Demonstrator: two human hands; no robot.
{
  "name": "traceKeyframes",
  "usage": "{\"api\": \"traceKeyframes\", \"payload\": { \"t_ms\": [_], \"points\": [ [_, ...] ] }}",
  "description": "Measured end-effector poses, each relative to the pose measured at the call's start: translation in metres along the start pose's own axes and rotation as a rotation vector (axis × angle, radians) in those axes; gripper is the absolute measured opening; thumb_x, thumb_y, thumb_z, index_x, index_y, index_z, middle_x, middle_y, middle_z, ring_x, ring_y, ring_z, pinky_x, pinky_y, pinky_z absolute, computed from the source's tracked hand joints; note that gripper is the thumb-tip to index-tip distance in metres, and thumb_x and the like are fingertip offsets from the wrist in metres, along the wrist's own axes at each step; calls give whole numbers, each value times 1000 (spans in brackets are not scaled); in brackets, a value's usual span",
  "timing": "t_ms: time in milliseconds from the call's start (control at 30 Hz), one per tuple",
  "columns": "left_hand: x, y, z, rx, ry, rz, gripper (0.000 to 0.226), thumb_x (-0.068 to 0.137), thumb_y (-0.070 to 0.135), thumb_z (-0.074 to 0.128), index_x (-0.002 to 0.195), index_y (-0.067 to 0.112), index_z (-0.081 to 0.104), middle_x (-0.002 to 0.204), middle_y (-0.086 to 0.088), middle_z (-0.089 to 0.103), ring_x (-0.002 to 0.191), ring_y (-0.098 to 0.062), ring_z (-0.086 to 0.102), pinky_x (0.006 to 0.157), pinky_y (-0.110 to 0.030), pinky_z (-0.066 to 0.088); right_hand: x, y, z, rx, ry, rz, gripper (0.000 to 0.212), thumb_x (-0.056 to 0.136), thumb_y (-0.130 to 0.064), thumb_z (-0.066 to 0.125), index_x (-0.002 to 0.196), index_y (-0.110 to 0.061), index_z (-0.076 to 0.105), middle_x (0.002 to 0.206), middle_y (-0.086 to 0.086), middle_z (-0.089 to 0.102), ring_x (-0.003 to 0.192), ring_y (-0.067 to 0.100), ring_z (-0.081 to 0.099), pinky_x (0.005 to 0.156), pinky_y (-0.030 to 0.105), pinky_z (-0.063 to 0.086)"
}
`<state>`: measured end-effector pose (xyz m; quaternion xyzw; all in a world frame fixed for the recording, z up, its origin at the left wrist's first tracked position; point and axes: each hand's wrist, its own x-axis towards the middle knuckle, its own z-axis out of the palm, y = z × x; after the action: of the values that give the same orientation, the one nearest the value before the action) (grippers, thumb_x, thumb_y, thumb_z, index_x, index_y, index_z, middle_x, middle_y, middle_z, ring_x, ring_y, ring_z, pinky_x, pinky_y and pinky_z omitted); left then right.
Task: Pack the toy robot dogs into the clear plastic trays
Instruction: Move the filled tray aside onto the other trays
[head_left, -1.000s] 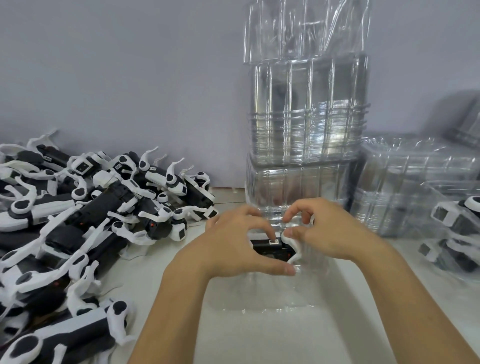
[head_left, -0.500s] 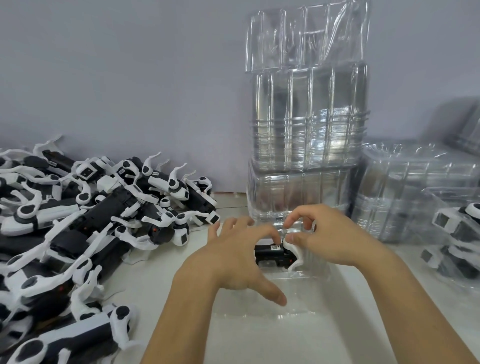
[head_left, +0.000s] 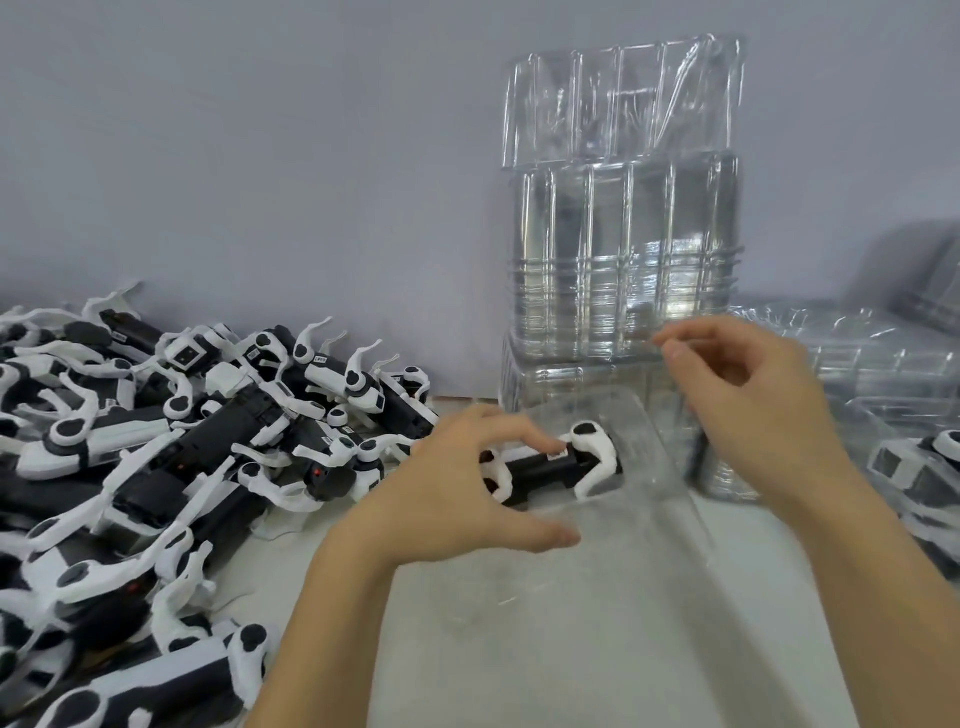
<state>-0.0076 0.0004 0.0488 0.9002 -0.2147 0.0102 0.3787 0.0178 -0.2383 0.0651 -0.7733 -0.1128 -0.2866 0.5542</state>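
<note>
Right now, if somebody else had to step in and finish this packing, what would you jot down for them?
Left hand: fingers relaxed, fingertips touching the toy dog that lies in the far slot of the clear tray; no grip on it.
Right hand: raised above the tray, loosely curled, holding nothing.
Done: one dog seated in this tray; packed trays sit on the right.
Left: the pile of loose dogs on the left needs packing; the stack of empty trays stands behind.
</note>
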Motion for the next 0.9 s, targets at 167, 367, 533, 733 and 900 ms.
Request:
{"api": "traceKeyframes", "payload": {
  "t_ms": [167, 367, 533, 733, 900],
  "points": [
    [2, -8, -13, -421, 261, 168, 44, 61, 45, 81, 104, 40, 74, 114, 7, 72, 116, -17, 63, 102, -39, 44, -1, -6, 9, 185, 161, 12, 22, 98, -17, 60, 97, -39, 66, 77, -14, 69, 75, 8, 64, 75, 30, 53],
    [0, -7, -12, -1074, 470, 1, 41, 73, 66, 69, 101, 38, 78, 95, 7, 78, 74, -13, 73, 62, -38, 59, -8, -22, 32, 208, 8, -81, 20, 91, -10, 69, 90, -30, 70, 81, -5, 70, 77, 18, 68, 70, 24, 55],
    [2, -13, -6, -1432, 594, -152, 68, 68, 68, 75, 117, 22, 75, 125, -16, 70, 114, -41, 67, 93, -59, 54, -22, -33, 66, 143, -201, -147, 24, 85, -10, 77, 96, -31, 74, 85, -10, 69, 80, 11, 67, 70, 16, 52],
    [2, -19, -5, -1537, 495, -93, 77, 54, 69, 83, 117, 25, 75, 125, -15, 70, 116, -41, 65, 104, -64, 42, -30, -35, 88, 27, -168, -243, 20, 85, -18, 79, 102, -26, 76, 91, -17, 64, 82, 2, 64, 66, 9, 48],
    [1, -19, -2, -1563, 470, -89, 67, 61, 68, 77, 111, 24, 78, 118, -15, 73, 102, -38, 72, 81, -52, 58, -30, -35, 90, -8, -181, -225, 22, 79, -10, 83, 96, -22, 77, 89, -14, 64, 80, 2, 65, 68, 11, 51]
  ]
}}
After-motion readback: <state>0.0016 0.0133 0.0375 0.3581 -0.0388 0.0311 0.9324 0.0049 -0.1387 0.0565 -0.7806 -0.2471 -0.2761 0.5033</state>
